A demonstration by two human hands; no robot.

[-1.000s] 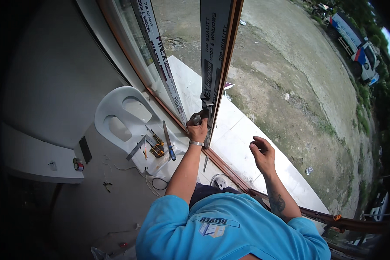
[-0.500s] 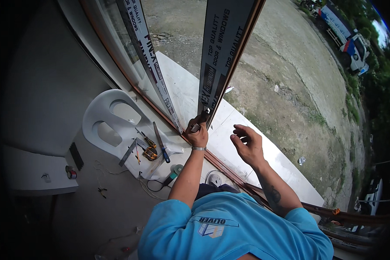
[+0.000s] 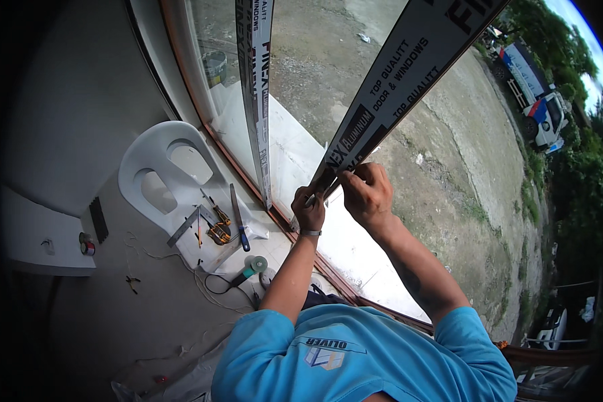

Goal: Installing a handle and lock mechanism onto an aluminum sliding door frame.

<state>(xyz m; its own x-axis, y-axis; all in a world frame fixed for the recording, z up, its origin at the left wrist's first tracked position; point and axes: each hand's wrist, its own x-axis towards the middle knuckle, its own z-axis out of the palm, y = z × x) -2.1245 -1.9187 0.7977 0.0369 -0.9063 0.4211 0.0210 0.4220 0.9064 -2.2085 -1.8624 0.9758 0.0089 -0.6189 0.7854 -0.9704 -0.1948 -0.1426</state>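
Note:
My left hand [image 3: 309,208] is closed round a dark metal object at the lower part of an upright door stile [image 3: 390,87] covered in printed protective film. My right hand [image 3: 367,194] is just right of it, fingers bent and pressed together at the stile's edge; what they hold, if anything, is too small to make out. A second film-covered upright [image 3: 260,100] stands to the left beside the glass [image 3: 214,53].
A white plastic chair [image 3: 147,141] carries screwdrivers, a file [image 3: 240,218], a square and other tools. A green angle grinder [image 3: 244,273] lies by my feet near the floor track [image 3: 328,271]. A white shelf [image 3: 50,241] is at left; outside are paving, rough ground and a truck [image 3: 543,120].
My right hand has moved up and left to the stile's edge and its fingers have closed. My left hand stays on the dark object. The head view has shifted, showing the stile more slanted.

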